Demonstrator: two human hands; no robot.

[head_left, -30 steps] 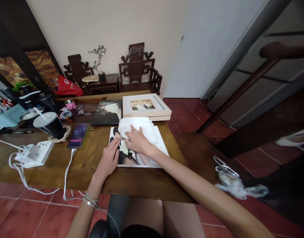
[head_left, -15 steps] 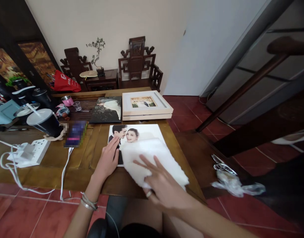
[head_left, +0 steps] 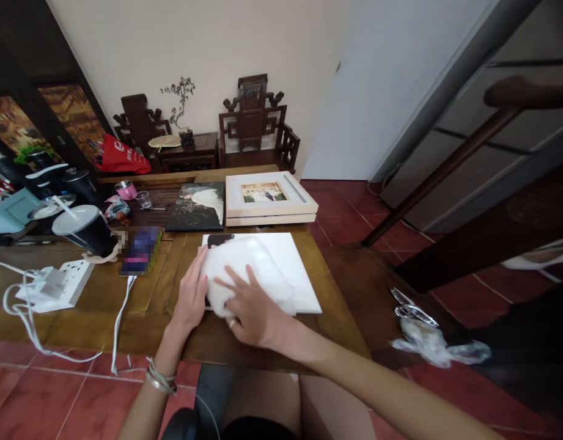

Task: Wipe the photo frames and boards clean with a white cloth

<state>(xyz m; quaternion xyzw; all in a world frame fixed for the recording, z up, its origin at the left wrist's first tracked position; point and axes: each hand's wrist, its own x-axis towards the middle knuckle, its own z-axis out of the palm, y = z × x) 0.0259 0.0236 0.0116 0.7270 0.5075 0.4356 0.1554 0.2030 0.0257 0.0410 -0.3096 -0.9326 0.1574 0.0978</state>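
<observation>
A photo panel [head_left: 304, 287] lies flat on the wooden table in front of me, its right side white. Over its left part lies a white cloth [head_left: 253, 256], which hides most of the printed picture; only a patch of dark hair shows at the top. My right hand [head_left: 253, 311] presses on the cloth with some fingers spread over it and others curled at its near edge. At the panel's left edge rests my left hand [head_left: 192, 293], fingers stretched out together, touching the edge and close to the cloth.
Behind the panel are a dark photo panel [head_left: 196, 206] and a stack of pale frames [head_left: 272, 211]. To the left stand a lidded cup with a straw [head_left: 86, 232], a charging phone [head_left: 140, 250] and a power strip [head_left: 70, 284]. Scissors [head_left: 412, 308] and crumpled plastic [head_left: 441, 351] lie right.
My right hand has slid the cloth left and away from me, covering the printed faces and baring the panel's right side. My left hand has shifted slightly left to the panel's edge.
</observation>
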